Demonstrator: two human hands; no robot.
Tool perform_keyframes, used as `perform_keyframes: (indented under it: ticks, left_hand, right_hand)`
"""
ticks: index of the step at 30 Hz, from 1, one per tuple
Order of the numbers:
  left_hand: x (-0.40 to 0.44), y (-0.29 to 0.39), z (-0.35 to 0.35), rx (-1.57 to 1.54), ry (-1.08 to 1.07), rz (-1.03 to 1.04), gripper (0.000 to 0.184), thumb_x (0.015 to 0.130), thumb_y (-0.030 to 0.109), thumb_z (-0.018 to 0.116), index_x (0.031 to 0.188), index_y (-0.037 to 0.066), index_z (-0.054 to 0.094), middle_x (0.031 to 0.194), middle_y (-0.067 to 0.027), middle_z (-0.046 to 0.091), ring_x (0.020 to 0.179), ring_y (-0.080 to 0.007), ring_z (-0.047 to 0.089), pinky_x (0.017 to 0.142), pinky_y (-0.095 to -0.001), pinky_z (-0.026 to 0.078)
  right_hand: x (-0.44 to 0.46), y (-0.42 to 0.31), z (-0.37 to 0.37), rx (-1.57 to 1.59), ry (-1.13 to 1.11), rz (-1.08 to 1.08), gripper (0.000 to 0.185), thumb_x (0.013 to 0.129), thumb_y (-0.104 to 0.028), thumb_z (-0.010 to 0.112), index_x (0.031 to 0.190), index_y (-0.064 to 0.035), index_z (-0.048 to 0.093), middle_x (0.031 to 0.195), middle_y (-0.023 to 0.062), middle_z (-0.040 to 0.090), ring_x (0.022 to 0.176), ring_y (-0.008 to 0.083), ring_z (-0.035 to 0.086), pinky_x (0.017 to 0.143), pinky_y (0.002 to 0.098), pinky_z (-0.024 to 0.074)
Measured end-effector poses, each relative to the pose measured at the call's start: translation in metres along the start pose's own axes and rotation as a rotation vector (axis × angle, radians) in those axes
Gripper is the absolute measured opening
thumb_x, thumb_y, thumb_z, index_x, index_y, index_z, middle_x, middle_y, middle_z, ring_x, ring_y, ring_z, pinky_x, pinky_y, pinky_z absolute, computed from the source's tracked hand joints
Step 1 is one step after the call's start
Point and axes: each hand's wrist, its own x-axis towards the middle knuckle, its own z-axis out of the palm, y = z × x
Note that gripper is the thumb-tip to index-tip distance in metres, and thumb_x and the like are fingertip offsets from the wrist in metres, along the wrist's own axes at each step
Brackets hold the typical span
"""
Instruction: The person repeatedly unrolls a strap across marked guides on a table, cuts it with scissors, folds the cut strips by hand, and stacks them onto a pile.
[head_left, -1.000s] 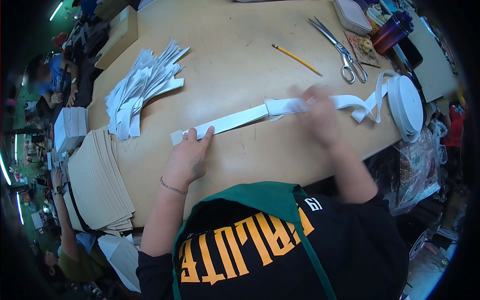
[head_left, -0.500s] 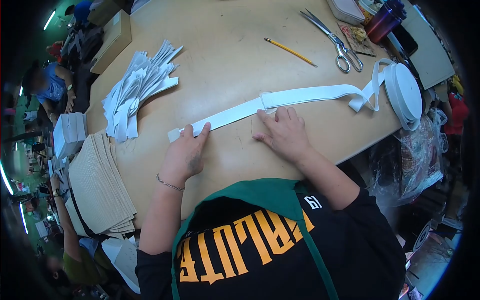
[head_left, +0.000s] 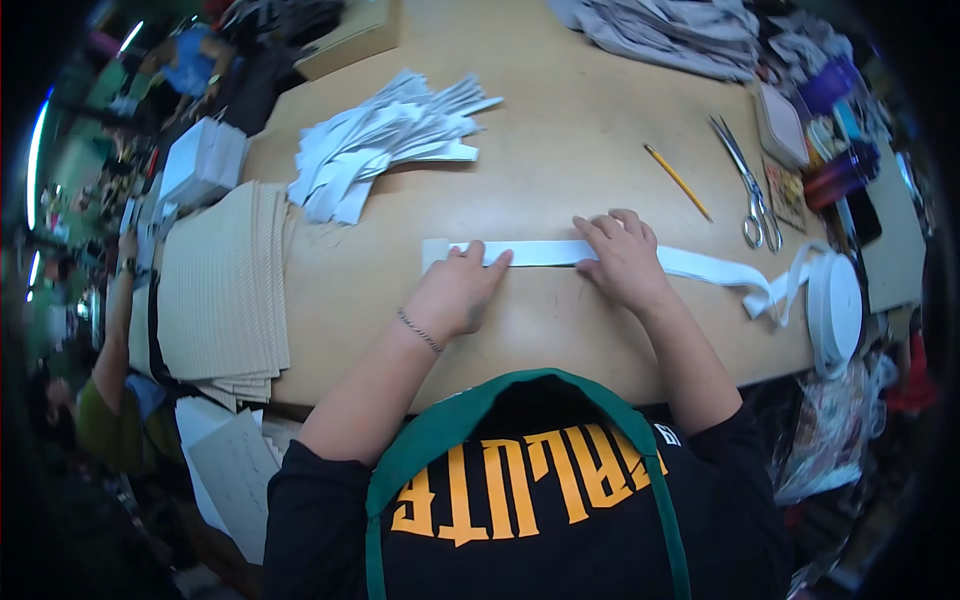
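Observation:
A white elastic-like band (head_left: 540, 253) lies stretched straight across the table in front of me. Near its left end, beside a small pale tab (head_left: 435, 250), my left hand (head_left: 455, 292) rests with fingers extended on the band. My right hand (head_left: 630, 265) lies over the band farther right, fingers apart across its width and thumb at the near edge. Past that hand, the band runs loosely to a white roll (head_left: 835, 312) at the table's right edge. Beyond my left hand is a heap of cut white strips (head_left: 375, 150).
A yellow pencil (head_left: 678, 182) and metal scissors (head_left: 750, 190) lie at right, near a dark tumbler (head_left: 842, 175). Beige textured sheets (head_left: 215, 290) are stacked at left, by white blocks (head_left: 203, 165). Grey fabric (head_left: 670, 35) lies at the back. A person's arm (head_left: 118, 320) shows far left.
The camera view has turned, so the table contents appear shifted right. My right hand has gone from the band's near edge to lying across it. My left hand stays near the left end.

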Motion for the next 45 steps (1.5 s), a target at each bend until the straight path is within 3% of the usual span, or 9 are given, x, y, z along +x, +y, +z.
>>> perform_keyframes:
  ticks: [7,17,20,28,31,35,38,42,45]
  left_hand:
    - [-0.001,0.002,0.003,-0.083,-0.010,-0.048,0.070,0.073,0.003,0.058,0.137,0.012,0.034,0.122,-0.0219,0.042,0.118,-0.0405,0.044,0.088,-0.0391,0.047]
    - [-0.006,-0.005,-0.006,-0.275,-0.029,-0.070,0.064,0.076,0.013,0.061,0.135,0.012,0.037,0.120,-0.0207,0.044,0.119,-0.0391,0.044,0.091,-0.0432,0.044]
    - [-0.026,0.008,-0.002,-0.127,0.522,-0.081,0.063,0.077,0.022,0.065,0.133,0.012,0.039,0.118,-0.0163,0.046,0.115,-0.0339,0.048,0.091,-0.0483,0.041]
    - [-0.054,-0.007,-0.023,-0.569,0.291,0.338,0.011,0.079,0.011,0.062,0.087,0.005,0.059,0.076,-0.0116,0.054,0.075,-0.0281,0.056,0.072,-0.0401,0.046]
    - [-0.065,-0.052,-0.044,-0.582,0.526,0.253,0.005,0.081,0.004,0.057,0.086,0.002,0.057,0.072,-0.0109,0.053,0.070,-0.0259,0.054,0.064,-0.0335,0.044]
    - [-0.050,-0.165,-0.084,-0.596,0.612,-0.030,0.017,0.087,0.012,0.057,0.098,-0.001,0.057,0.077,-0.0071,0.052,0.072,-0.0148,0.049,0.066,-0.0277,0.041]
    - [-0.013,-0.208,-0.093,-0.158,0.737,-0.101,0.026,0.085,0.017,0.060,0.105,0.002,0.058,0.086,-0.0108,0.058,0.082,-0.0225,0.056,0.073,-0.0320,0.045]
    - [0.027,-0.146,-0.079,-0.085,0.903,0.019,0.028,0.080,0.013,0.064,0.104,0.001,0.058,0.094,-0.0130,0.060,0.093,-0.0318,0.056,0.085,-0.0330,0.044]
    - [0.047,-0.058,-0.037,-0.137,0.792,0.297,0.018,0.074,0.006,0.062,0.092,0.006,0.063,0.092,-0.0104,0.060,0.086,-0.0277,0.059,0.073,-0.0349,0.049]
  right_hand:
    - [0.035,0.001,-0.015,0.080,-0.412,0.147,0.035,0.065,-0.024,0.075,0.093,-0.0096,0.060,0.100,0.0057,0.055,0.102,0.0258,0.045,0.092,0.0390,0.0348]
    - [0.035,-0.020,-0.024,0.161,-0.420,0.157,0.023,0.064,-0.012,0.073,0.081,-0.0057,0.059,0.084,0.0082,0.060,0.086,0.0254,0.055,0.078,0.0367,0.0427]
    - [0.024,-0.033,-0.046,0.352,-0.478,-0.005,0.019,0.064,-0.007,0.071,0.079,-0.0028,0.060,0.076,0.0095,0.060,0.074,0.0242,0.058,0.069,0.0332,0.0459]
    - [-0.002,-0.060,-0.042,0.991,-0.497,-0.042,0.027,0.069,-0.012,0.076,0.090,-0.0029,0.062,0.080,0.0063,0.060,0.073,0.0182,0.056,0.068,0.0301,0.0459]
    - [-0.010,-0.051,-0.029,1.081,-0.181,-0.147,0.037,0.069,-0.019,0.077,0.100,-0.0046,0.061,0.090,0.0063,0.059,0.083,0.0169,0.055,0.074,0.0301,0.0451]
    - [-0.019,0.025,-0.033,0.420,-0.004,0.096,0.040,0.069,-0.020,0.074,0.105,-0.0090,0.061,0.104,0.0092,0.056,0.097,0.0285,0.053,0.086,0.0365,0.0434]
    - [-0.031,0.061,-0.024,0.213,-0.041,0.215,0.038,0.069,-0.020,0.073,0.103,-0.0117,0.061,0.106,0.0067,0.056,0.102,0.0274,0.050,0.090,0.0374,0.0406]
    - [-0.031,0.065,-0.023,0.212,-0.127,0.266,0.034,0.067,-0.020,0.073,0.099,-0.0141,0.062,0.103,0.0044,0.054,0.104,0.0251,0.047,0.091,0.0380,0.0376]
    - [-0.032,0.068,-0.029,0.219,-0.247,0.262,0.031,0.067,-0.020,0.073,0.096,-0.0142,0.063,0.102,0.0038,0.053,0.103,0.0246,0.046,0.091,0.0385,0.0364]
